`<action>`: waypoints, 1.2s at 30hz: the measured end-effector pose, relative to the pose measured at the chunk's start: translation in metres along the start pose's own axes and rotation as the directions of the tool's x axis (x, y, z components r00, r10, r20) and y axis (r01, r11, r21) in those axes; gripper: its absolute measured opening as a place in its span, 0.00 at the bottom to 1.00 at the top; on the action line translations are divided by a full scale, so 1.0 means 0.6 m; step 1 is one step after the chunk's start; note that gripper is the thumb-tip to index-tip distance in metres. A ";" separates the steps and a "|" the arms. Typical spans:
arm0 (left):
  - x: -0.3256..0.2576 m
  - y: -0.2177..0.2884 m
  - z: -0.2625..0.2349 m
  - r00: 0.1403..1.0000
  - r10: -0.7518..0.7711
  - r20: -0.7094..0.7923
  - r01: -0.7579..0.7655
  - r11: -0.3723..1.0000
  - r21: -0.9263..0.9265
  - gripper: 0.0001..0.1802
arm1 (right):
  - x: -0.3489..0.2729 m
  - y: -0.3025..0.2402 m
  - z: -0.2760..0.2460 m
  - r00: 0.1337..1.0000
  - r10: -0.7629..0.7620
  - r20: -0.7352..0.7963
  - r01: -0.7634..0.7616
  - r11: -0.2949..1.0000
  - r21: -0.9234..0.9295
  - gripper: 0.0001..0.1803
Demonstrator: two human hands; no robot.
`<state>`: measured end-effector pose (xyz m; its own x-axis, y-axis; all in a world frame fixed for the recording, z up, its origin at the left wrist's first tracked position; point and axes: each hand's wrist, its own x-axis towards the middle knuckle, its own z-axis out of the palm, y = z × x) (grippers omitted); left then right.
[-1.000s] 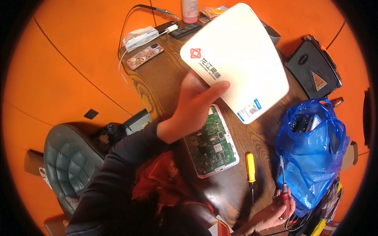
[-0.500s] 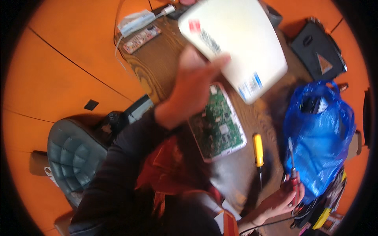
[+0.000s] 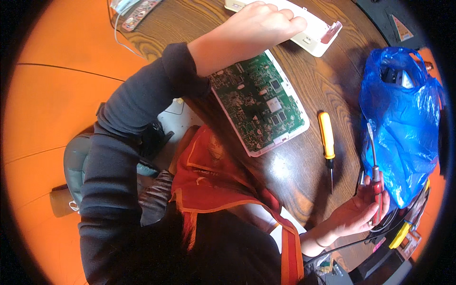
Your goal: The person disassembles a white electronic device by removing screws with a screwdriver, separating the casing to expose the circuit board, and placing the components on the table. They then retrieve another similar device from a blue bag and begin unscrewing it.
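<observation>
Toward the far edge of the table my left hand (image 3: 254, 28) is closed on a white plastic cover (image 3: 311, 42). The cover's inner side and slotted rim show, and part of it lies behind my fingers. Below that wrist lies a green circuit board (image 3: 259, 102) in a pale, shallow casing. My right hand (image 3: 356, 211), at the lower right, is wrapped round the red handle of a screwdriver (image 3: 377, 190), its metal shaft pointing up and away from me. Between the board and that hand rests a yellow-handled screwdriver (image 3: 326, 135), tip toward me.
A full blue plastic bag (image 3: 403, 128) stands at the right, close to the red screwdriver's tip. Cables and a yellow-handled tool (image 3: 401, 235) lie beneath it. A power strip (image 3: 140, 14) is at the far left, and a dark case (image 3: 389, 19) at the far right.
The cover was lifted with its labelled outer face showing; it is now turned over and farther away. My left hand has moved away from me, uncovering more of the board. The right hand keeps the screwdriver.
</observation>
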<state>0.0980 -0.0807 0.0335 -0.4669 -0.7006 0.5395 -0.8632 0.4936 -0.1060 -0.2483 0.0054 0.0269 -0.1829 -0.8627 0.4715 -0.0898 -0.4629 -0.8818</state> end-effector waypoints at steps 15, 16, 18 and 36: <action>0.016 0.012 0.041 0.996 0.034 0.083 0.031 0.736 -0.677 0.05 | -0.003 -0.003 0.000 0.998 0.004 -0.070 -0.009 0.998 -0.061 0.23; 0.012 0.014 0.035 0.979 -0.037 0.199 0.176 0.642 -0.746 0.05 | -0.003 -0.003 0.000 1.000 -0.002 -0.026 0.000 0.997 -0.077 0.23; -0.001 0.023 0.015 0.991 0.013 0.136 0.061 0.846 -0.529 0.14 | -0.002 -0.002 -0.003 1.000 -0.005 -0.014 0.004 0.998 -0.062 0.23; -0.105 0.099 -0.079 0.922 0.245 0.299 -0.052 0.846 -0.530 0.04 | 0.006 0.008 0.012 0.996 0.092 -0.012 -0.092 0.996 -0.022 0.23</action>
<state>0.0851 0.0173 0.0330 -0.6992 -0.6797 0.2216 -0.6044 0.7275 0.3246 -0.2424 -0.0012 0.0243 -0.2019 -0.8990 0.3886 -0.0938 -0.3772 -0.9214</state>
